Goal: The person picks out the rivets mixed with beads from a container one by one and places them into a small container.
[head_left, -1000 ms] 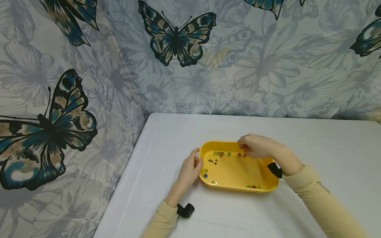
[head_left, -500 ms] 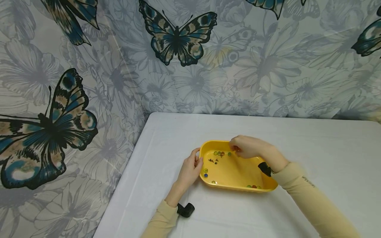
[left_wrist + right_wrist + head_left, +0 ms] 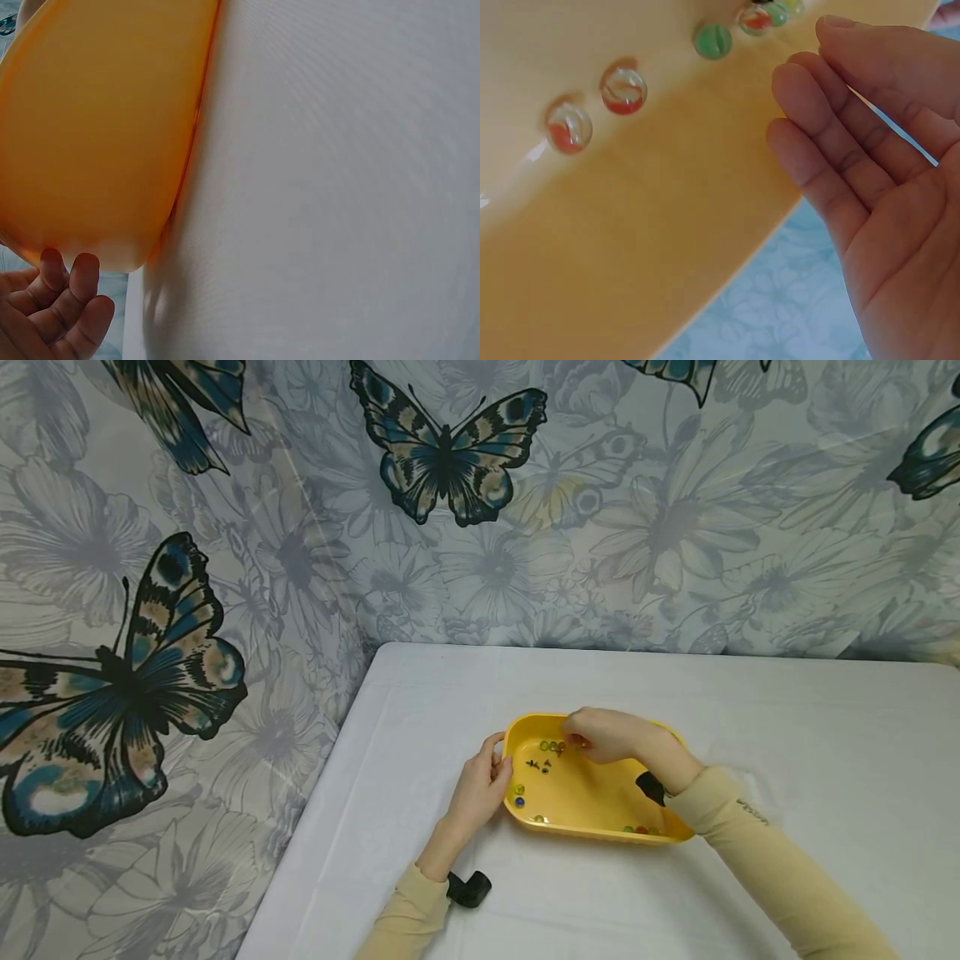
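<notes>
A yellow tray (image 3: 592,797) holds several glass marbles. The left hand (image 3: 477,783) grips the tray's left end, its curled fingers (image 3: 86,277) at the outer rim in the left wrist view. Over the far side of the tray reaches the right hand (image 3: 609,735), fingers slightly bent. In the right wrist view, no object shows between its thumb and fingers (image 3: 802,97). Two clear-and-red marbles, one being the red marble (image 3: 624,91), and a green marble (image 3: 712,41) lie near that hand. A small marble group (image 3: 552,746) sits just left of its fingertips.
Small dark pieces (image 3: 533,764) lie inside the tray. A blue marble (image 3: 520,802) rests by its left wall, and more marbles (image 3: 641,830) line the front wall. A white-covered table (image 3: 420,710) carries the tray, and a butterfly-patterned wall (image 3: 637,527) stands behind.
The right hand has slid leftward along the tray's far side, now covering marbles that showed earlier. The left hand stays at the tray's left end.
</notes>
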### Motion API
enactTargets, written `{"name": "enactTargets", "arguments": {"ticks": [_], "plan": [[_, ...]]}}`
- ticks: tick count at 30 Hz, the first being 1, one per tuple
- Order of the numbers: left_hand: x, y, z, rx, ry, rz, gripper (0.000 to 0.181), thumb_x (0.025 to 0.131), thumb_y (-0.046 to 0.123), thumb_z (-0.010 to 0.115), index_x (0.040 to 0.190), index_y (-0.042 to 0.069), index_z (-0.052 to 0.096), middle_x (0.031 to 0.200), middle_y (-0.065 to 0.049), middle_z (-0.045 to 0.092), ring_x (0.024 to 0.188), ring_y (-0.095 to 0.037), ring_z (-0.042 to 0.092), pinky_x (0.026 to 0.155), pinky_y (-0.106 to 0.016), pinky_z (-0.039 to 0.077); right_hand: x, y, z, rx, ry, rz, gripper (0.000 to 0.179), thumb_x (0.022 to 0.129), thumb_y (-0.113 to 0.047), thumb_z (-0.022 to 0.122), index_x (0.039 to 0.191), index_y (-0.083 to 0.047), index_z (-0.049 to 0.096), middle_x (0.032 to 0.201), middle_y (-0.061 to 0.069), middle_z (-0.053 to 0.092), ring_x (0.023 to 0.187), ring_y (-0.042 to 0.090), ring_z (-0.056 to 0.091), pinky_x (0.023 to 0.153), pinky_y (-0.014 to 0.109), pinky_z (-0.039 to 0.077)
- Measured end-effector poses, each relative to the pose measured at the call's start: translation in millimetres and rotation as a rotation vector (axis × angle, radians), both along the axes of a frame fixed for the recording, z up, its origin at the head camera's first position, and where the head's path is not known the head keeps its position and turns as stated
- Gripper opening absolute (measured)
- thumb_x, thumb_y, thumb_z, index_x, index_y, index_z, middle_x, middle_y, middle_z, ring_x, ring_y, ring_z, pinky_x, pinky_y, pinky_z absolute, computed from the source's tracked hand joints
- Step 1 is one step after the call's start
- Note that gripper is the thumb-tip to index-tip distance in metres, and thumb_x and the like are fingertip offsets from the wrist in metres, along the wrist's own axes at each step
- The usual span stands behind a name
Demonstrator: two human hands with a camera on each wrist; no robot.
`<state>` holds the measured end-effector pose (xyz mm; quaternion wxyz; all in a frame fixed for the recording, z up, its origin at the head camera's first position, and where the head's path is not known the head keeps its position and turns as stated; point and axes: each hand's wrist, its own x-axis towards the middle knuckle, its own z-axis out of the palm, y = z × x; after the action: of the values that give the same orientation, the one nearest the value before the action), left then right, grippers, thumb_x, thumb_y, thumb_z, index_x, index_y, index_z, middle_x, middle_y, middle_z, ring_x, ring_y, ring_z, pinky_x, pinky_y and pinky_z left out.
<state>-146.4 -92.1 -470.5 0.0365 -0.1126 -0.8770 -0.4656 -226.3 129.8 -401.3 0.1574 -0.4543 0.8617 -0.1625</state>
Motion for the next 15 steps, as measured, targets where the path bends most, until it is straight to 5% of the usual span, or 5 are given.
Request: {"name": "enactTargets", "arguments": {"ticks": [9, 15], "plan": [[-0.2, -0.1, 0.0, 0.002, 0.002, 0.0, 0.039, 0.094, 0.014, 0.049, 0.132, 0.003, 0.044, 0.067, 0.004, 0.043, 0.056, -0.007, 0.04, 0.05, -0.019, 0.035, -1.6, -8, -10.7, -0.027, -0.004, 0.051, 0.017, 0.075, 0.018, 0.052, 0.074, 0.002, 0.056, 0.061, -0.003, 0.032, 0.057, 0.008, 0.03, 0.058, 0.024, 0.032], [-0.8, 0.0, -0.4, 0.003, 0.003, 0.0, 0.039, 0.094, 0.013, 0.05, 0.132, 0.003, 0.044, 0.068, 0.004, 0.044, 0.056, -0.007, 0.04, 0.05, -0.019, 0.035, -2.2, -12, -17.3, -0.042, 0.034, 0.066, 0.017, 0.075, 0.018, 0.055, 0.075, 0.001, 0.057, 0.062, 0.005, 0.042, 0.059, 0.009, 0.035, 0.058, 0.024, 0.034]]}}
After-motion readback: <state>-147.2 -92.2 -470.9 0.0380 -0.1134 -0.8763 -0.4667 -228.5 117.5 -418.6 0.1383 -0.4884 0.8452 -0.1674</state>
